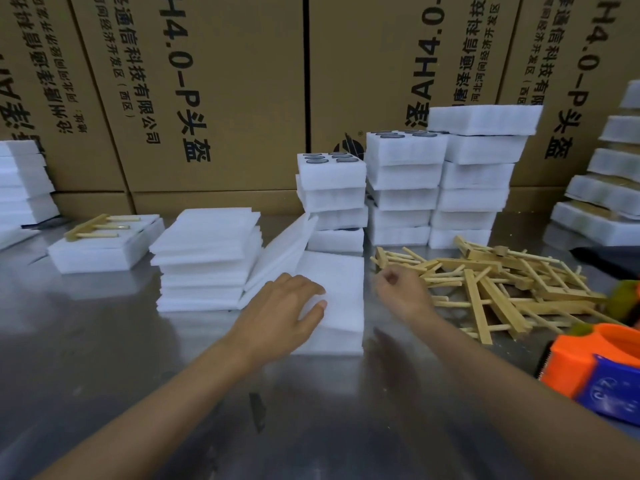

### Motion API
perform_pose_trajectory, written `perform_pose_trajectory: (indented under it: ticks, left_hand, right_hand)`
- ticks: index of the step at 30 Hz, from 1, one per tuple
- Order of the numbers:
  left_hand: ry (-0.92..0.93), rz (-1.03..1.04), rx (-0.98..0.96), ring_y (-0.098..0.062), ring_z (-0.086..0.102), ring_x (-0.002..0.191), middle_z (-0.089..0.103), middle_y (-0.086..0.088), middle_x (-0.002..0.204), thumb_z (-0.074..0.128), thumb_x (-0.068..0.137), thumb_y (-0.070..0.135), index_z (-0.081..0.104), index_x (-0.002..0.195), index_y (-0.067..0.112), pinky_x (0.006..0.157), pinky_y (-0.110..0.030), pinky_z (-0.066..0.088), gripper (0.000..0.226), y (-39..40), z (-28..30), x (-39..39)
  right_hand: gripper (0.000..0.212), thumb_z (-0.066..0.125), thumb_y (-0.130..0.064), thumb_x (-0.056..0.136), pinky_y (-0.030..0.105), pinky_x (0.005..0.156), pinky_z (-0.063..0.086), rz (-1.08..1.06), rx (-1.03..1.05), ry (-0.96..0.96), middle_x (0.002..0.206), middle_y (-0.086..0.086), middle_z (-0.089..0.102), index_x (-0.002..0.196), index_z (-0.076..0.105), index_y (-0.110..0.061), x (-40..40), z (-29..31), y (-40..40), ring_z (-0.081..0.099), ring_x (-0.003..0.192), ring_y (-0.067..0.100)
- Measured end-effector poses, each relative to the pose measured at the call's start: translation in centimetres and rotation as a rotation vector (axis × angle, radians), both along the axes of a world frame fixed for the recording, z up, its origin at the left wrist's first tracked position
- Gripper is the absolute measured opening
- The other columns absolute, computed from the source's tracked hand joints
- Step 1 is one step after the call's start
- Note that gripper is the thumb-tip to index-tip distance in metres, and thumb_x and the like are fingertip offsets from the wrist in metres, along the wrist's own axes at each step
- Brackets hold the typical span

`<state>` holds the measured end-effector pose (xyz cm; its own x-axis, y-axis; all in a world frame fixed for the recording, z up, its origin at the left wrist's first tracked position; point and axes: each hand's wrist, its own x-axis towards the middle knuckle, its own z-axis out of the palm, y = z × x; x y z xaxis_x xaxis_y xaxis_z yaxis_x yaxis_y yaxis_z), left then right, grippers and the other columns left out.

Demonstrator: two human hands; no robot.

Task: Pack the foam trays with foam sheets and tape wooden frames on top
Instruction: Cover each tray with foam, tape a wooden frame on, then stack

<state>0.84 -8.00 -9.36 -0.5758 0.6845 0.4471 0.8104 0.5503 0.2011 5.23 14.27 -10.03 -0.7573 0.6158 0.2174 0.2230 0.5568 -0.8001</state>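
A white foam tray covered by a foam sheet point(337, 299) lies on the steel table in front of me. My left hand point(284, 310) rests flat on its left part, fingers straight. My right hand point(401, 289) hovers just right of the tray, fingers loosely curled, holding nothing, beside a heap of wooden frames point(491, 285). A stack of foam sheets point(207, 258) stands to the left of the tray. Stacks of foam trays point(401, 188) rise behind it.
An orange and blue tape dispenser point(595, 368) sits at the right edge. A finished tray with a wooden frame point(104, 244) lies far left. More foam stacks point(20, 181) stand at the left and at the right point(602, 192). Cardboard boxes point(214, 91) wall off the back.
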Motion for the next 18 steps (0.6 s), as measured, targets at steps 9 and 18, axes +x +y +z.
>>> perform_pose_trajectory:
  ticks: [9,18]
  left_hand:
    - [-0.246,0.297,-0.236,-0.024,0.019,0.149,0.019,0.0,0.163,0.033,0.093,0.069,0.03,0.151,0.032,0.118,-0.048,0.02,0.068,0.9,0.2,-1.7]
    - [-0.318,0.379,-0.15,-0.027,0.052,0.121,0.05,-0.005,0.138,0.046,0.083,0.077,0.051,0.127,0.018,0.097,-0.039,0.048,0.074,0.6,0.6,-1.7]
  right_hand:
    - [0.026,0.053,-0.041,0.089,0.046,0.111,0.026,-0.025,0.79,-0.753,0.121,0.001,0.062,0.106,0.067,-0.026,4.7,2.5,5.3,0.044,0.129,0.024]
    - [0.014,0.045,-0.024,0.099,0.039,0.088,0.04,-0.189,0.672,-0.114,0.087,0.004,0.07,0.102,0.058,-0.023,5.5,4.1,5.3,0.062,0.091,0.029]
